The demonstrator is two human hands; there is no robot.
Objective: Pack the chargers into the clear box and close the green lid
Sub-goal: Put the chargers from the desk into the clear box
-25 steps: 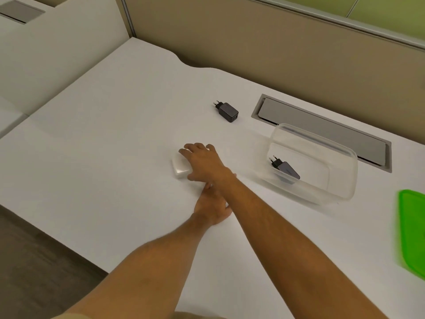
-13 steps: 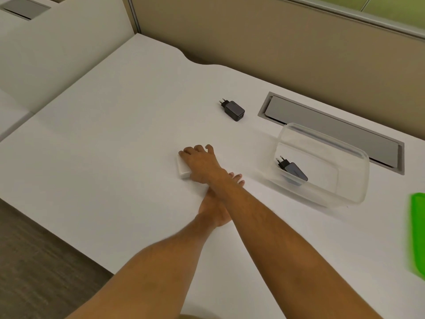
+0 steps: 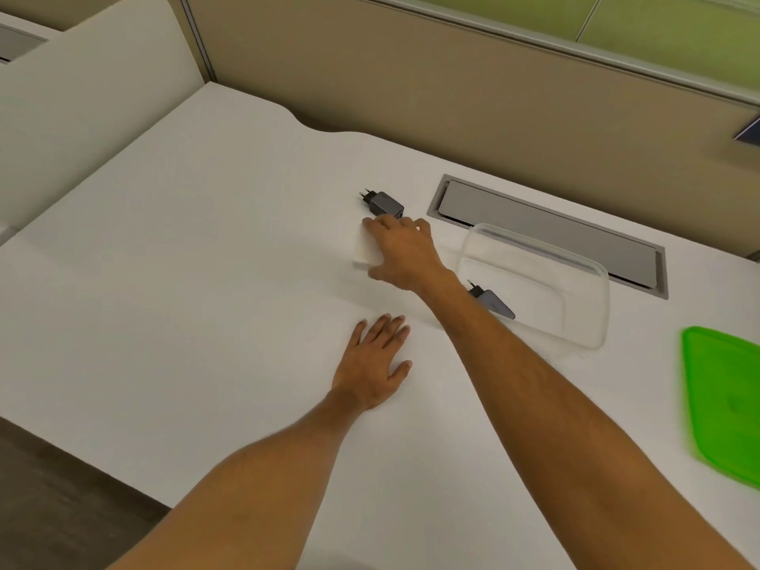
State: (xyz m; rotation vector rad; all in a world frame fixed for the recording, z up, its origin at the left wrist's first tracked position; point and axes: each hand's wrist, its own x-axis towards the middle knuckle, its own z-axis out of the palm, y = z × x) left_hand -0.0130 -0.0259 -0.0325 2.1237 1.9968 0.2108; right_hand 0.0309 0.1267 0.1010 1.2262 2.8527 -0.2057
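My right hand (image 3: pixel 401 253) grips a white charger (image 3: pixel 364 252), held just above the white desk, left of the clear box (image 3: pixel 584 281). A dark grey charger (image 3: pixel 384 203) lies on the desk right behind my right hand's fingertips. A second dark charger (image 3: pixel 491 304) lies inside the clear box, partly hidden by my right forearm. My left hand (image 3: pixel 376 362) rests flat on the desk, fingers spread, holding nothing. The green lid (image 3: pixel 724 401) lies at the right edge of the view, apart from the box.
A grey cable hatch (image 3: pixel 547 232) is set into the desk behind the box. A beige partition wall (image 3: pixel 452 88) runs along the desk's far edge. The desk's near edge drops to a dark floor (image 3: pixel 61 499) at lower left.
My right hand has closed on the white charger and carried it up and to the right, toward the box. The arms have uncrossed; my left hand now lies uncovered on the desk.
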